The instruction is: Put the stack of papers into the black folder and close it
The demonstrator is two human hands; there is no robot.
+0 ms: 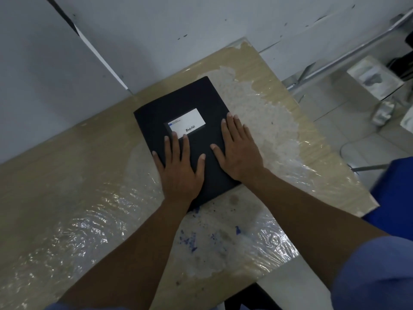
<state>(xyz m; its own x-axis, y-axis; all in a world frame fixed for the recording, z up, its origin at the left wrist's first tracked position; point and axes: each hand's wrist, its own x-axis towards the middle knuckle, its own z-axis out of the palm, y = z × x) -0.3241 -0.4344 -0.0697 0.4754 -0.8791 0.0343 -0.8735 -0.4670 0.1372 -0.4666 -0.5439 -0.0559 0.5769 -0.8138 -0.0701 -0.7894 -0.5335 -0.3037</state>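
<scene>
The black folder (178, 104) lies closed and flat on the table, with a white label (186, 120) on its cover. My left hand (178, 168) rests palm down on the near left part of the cover, fingers spread. My right hand (237, 151) lies flat on the folder's right edge, fingers together and partly over the table. Neither hand grips anything. No papers are visible; whatever is inside the folder is hidden by the cover.
The wooden table (55, 186) is covered with wrinkled clear plastic film with blue stains (190, 240). A white wall stands close behind it. To the right are a blue chair (393, 193), a metal frame and a white box (373, 77) on the floor.
</scene>
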